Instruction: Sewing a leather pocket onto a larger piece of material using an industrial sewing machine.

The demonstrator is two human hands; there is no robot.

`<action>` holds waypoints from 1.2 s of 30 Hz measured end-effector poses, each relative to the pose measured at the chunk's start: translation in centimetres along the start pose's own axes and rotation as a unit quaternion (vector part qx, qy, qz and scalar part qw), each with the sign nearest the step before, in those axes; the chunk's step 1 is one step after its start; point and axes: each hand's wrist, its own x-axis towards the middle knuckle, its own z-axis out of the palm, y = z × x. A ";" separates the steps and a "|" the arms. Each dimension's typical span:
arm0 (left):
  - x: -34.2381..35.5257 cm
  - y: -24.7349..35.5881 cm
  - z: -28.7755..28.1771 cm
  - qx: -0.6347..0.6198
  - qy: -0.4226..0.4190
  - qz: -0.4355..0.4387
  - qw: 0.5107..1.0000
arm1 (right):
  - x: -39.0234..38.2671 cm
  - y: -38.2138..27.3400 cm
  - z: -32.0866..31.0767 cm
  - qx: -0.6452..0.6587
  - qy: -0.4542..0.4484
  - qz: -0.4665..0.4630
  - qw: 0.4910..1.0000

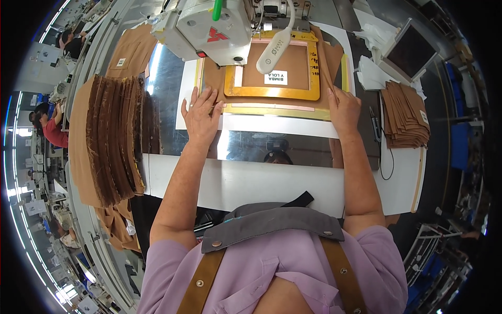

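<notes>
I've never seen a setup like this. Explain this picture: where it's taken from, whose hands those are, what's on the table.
It's a fisheye view from a camera on a person's head, looking down, so straight edges bend. The bare hands are the wearer's. The left hand rests, fingers spread, by the near left corner of brown fabric; the right hand is at its right edge, perhaps pinching it. A yellow frame lies on the fabric, near what looks like a sewing machine. Brown stacks sit on both sides.
</notes>
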 end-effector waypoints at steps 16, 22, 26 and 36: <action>-5.1 0.3 -6.5 0.083 0.075 0.175 0.978 | -8.5 -2.6 -6.3 0.067 -0.028 0.046 0.996; -10.4 -0.8 -8.8 0.008 -0.028 0.215 0.976 | -14.5 -3.7 -12.7 0.091 -0.159 0.037 0.982; -11.8 -0.5 -10.4 -0.099 -0.100 0.150 0.979 | -16.6 -3.8 -17.7 0.221 -0.368 0.156 0.890; -5.8 6.5 -0.1 -0.036 -0.058 0.054 0.996 | -6.5 5.7 -9.1 -0.064 0.106 0.011 0.992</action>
